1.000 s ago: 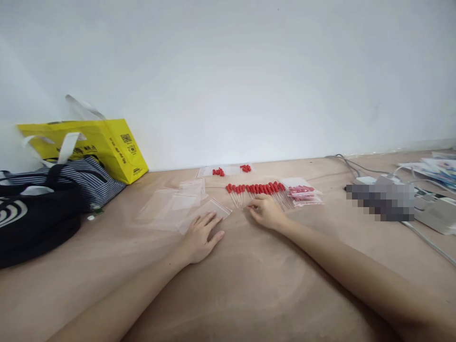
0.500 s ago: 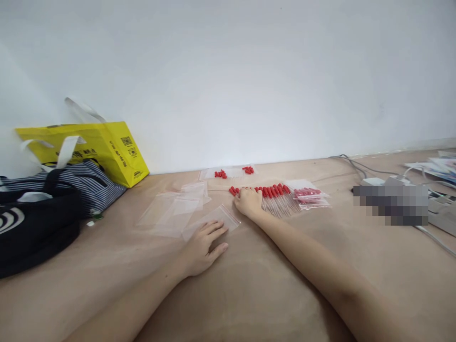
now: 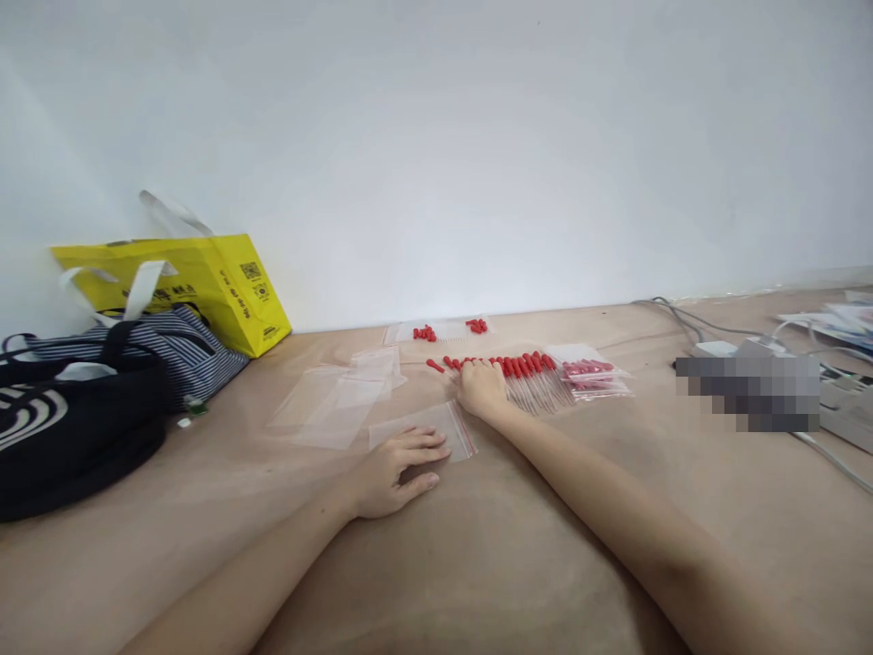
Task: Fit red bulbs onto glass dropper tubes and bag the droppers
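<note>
My left hand (image 3: 402, 473) lies open, fingers spread flat on a clear zip-lock bag (image 3: 450, 432) with a red seal line. A row of droppers (image 3: 528, 367) with red rubber bulbs and thin clear stems lies side by side beyond it. My right hand (image 3: 483, 389) reaches into the left part of this row, its fingers curled down around a dropper; the fingertips are hidden behind the hand. A single dropper (image 3: 435, 366) lies at an angle at the row's left end. Bagged droppers (image 3: 587, 371) are stacked just right of the row.
Several flat clear bags (image 3: 334, 409) overlap on the left. More red-bulbed droppers (image 3: 424, 334) rest on clear plastic by the wall. Far left stand a yellow bag (image 3: 255, 296), a striped bag (image 3: 205, 350) and a black bag (image 3: 82, 437). Cables (image 3: 682, 318) and papers (image 3: 832, 323) lie right.
The zip-lock bag under my left hand has turned and shifted right. My right hand has moved slightly right along the row, and another dropper now shows at the left end.
</note>
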`<control>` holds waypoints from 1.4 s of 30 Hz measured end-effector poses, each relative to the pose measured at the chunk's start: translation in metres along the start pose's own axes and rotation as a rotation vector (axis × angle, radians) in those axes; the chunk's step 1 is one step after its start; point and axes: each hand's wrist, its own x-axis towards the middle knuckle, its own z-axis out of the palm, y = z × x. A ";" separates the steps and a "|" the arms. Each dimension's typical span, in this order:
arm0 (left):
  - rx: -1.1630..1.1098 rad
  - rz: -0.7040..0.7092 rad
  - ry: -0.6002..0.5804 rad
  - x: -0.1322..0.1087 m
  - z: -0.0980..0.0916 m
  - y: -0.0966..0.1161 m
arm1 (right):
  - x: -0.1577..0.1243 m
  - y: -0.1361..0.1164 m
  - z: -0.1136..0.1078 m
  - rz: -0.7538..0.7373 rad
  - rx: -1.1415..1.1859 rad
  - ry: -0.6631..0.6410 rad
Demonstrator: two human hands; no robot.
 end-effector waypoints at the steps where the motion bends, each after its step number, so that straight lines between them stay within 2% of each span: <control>1: -0.004 0.016 -0.005 0.000 0.001 0.000 | -0.002 0.003 -0.004 -0.022 0.029 0.004; 5: 0.001 0.071 -0.030 0.001 0.003 0.000 | -0.020 0.023 -0.019 -0.144 0.215 0.015; 8: 0.032 0.109 -0.038 0.001 0.004 0.004 | -0.046 0.044 -0.026 -0.248 0.558 0.106; 9: 0.054 0.109 -0.026 0.001 0.004 0.007 | -0.055 0.051 -0.028 -0.250 0.655 0.100; 11: 0.116 0.067 0.026 0.001 0.003 0.010 | -0.070 0.061 -0.030 -0.189 0.872 0.050; 14: 0.187 -0.077 0.077 0.002 0.003 0.014 | -0.081 0.070 -0.031 0.000 1.154 0.010; 19: 0.171 -0.211 -0.001 0.003 0.003 0.014 | -0.075 0.070 -0.025 0.295 1.424 0.115; 21: 0.170 -0.219 -0.012 0.003 0.003 0.014 | -0.073 0.068 -0.023 0.325 1.460 0.107; 27: 0.173 -0.226 -0.021 0.004 0.002 0.016 | -0.077 0.058 -0.025 0.281 1.488 0.003; 37: 0.174 -0.212 -0.017 0.004 0.002 0.016 | -0.079 0.054 -0.015 0.222 1.482 -0.028; 40: 0.174 -0.216 -0.012 0.004 0.001 0.017 | -0.081 0.053 -0.015 0.196 1.435 -0.088; 42: 0.166 -0.211 0.002 0.005 0.001 0.018 | -0.083 0.052 -0.017 0.126 1.342 -0.141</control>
